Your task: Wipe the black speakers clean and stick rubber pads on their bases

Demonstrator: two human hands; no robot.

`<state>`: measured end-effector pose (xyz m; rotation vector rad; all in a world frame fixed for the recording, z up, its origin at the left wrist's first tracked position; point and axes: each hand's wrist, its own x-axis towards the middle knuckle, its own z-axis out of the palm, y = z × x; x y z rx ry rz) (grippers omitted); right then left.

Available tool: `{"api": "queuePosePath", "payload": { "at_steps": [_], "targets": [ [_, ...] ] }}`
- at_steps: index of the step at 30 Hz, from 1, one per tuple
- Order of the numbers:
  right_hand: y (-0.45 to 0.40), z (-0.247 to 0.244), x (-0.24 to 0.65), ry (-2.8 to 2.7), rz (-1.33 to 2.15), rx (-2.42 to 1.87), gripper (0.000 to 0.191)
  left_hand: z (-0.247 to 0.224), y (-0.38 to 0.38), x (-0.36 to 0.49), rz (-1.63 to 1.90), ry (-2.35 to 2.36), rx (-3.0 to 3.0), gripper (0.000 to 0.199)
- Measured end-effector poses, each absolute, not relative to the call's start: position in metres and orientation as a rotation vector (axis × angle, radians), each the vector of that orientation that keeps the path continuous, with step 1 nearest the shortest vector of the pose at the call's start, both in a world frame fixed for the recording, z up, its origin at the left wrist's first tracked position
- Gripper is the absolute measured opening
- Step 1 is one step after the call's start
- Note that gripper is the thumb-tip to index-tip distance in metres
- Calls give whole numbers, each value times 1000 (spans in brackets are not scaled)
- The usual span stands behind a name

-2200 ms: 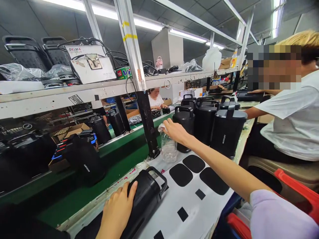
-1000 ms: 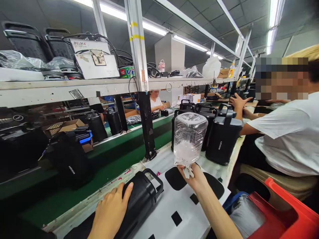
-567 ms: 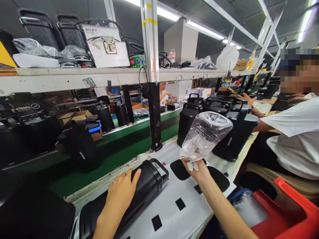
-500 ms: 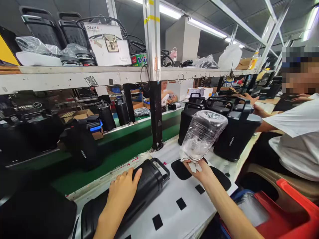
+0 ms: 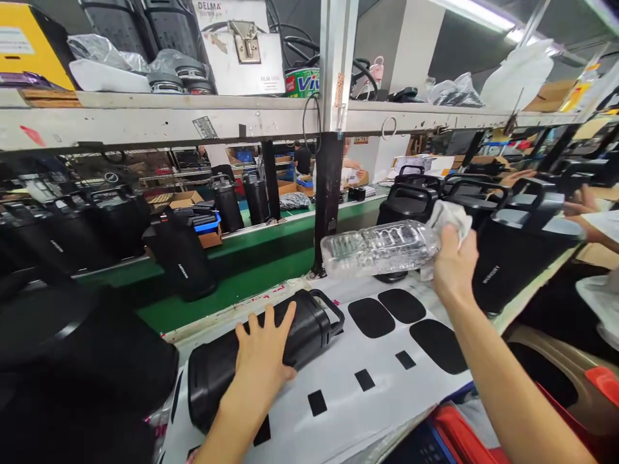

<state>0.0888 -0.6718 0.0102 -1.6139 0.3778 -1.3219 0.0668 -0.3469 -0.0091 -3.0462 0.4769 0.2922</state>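
My left hand (image 5: 264, 351) lies with fingers spread on a black portable speaker (image 5: 217, 370). The speaker rests on its side on the white bench sheet, its carry handle (image 5: 333, 316) towards the right. In my right hand (image 5: 454, 258) are a crumpled white cloth (image 5: 452, 216) and a clear plastic bottle (image 5: 380, 248). The bottle is held nearly level, its base to the left and its neck hidden in the cloth. Below it, black rounded pads (image 5: 371, 317) and small black squares (image 5: 365, 380) lie on the sheet.
More upright black speakers (image 5: 517, 251) stand at the right, beside a co-worker's arm (image 5: 597, 222). A large dark speaker (image 5: 72, 348) fills the near left. Behind the bench runs a green conveyor (image 5: 261, 277) carrying speakers. A metal post (image 5: 329, 180) and a loaded shelf (image 5: 159, 125) stand ahead.
My right hand has risen and moved right, turning the bottle from steeply tilted, base up, to nearly level. My left hand stays on the speaker with its fingers spread wider. The view has shifted.
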Motion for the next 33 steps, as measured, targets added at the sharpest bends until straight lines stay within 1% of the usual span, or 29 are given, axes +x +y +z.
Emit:
{"api": "queuePosePath", "payload": {
  "at_steps": [3,7,9,11,14,16,17,20,22,23,25,27,29,31,33],
  "targets": [
    [-673,35,104,248,-1365,-2001,25,-7,-333,80,250,675,-3133,98],
    [-668,35,139,-75,-1234,-2498,31,-1,-309,95,296,811,-3312,83],
    [-663,29,152,-150,-1201,-2698,37,-1,-303,100,302,793,-3347,81],
    [-656,30,153,-62,-1265,-2846,42,-4,-301,104,305,773,-3359,81],
    [-634,38,133,366,-1453,-2881,46,-8,-302,107,309,767,-3378,84],
    [-615,35,114,556,-1413,-2875,45,-9,-303,108,308,783,-3376,86],
    [-604,29,105,568,-1289,-2869,43,-9,-303,109,308,791,-3370,87],
    [-569,-8,89,386,-761,-2795,34,-9,-303,111,313,807,-3346,88],
    [-547,-36,86,300,-583,-2722,38,-9,-303,111,319,807,-3333,90],
    [-537,-48,85,262,-585,-2698,41,-9,-303,111,322,801,-3329,90],
    [-518,-66,84,94,-708,-2666,43,-10,-303,110,315,797,-3322,91],
    [-505,-79,78,-192,-872,-2648,40,-11,-303,110,283,816,-3321,92],
    [-499,-90,67,-401,-1000,-2667,40,-11,-303,110,254,852,-3317,89],
    [-499,-100,53,-439,-1050,-2732,42,-9,-301,112,258,884,-3313,86],
    [-502,-108,42,-425,-1074,-2783,41,-8,-301,115,283,883,-3319,88]
  ]
}}
